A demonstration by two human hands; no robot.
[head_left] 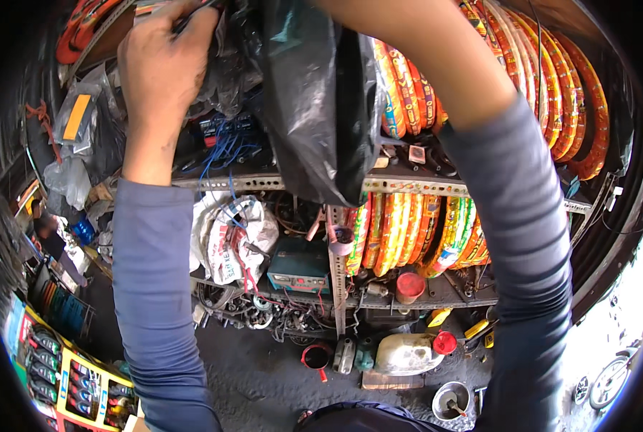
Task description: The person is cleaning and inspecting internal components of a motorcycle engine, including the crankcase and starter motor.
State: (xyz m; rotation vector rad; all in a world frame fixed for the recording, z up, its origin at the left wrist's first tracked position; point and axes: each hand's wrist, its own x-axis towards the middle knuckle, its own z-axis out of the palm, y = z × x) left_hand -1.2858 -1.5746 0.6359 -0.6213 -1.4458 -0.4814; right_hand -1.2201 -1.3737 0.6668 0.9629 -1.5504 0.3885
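Observation:
My left hand (164, 65) is raised at the top left, its fingers curled around something dark and narrow that I cannot make out. Beside it, a black plastic bag (310, 108) hangs down between my arms in front of the shelves, its upper end cut off by the frame. My right forearm (426, 50) reaches up past the bag, and the right hand lies beyond the top edge. Crumpled dark plastic (224, 90) hangs right of my left hand.
Metal shelves (264, 183) hold wrapped tires (400, 230), a white sack (238, 241), a teal charger-like box (300, 266) and blue wires. Below stand a jerrycan (408, 354), a red pot (317, 356) and a metal bowl (451, 400). Another person (55, 241) is at far left.

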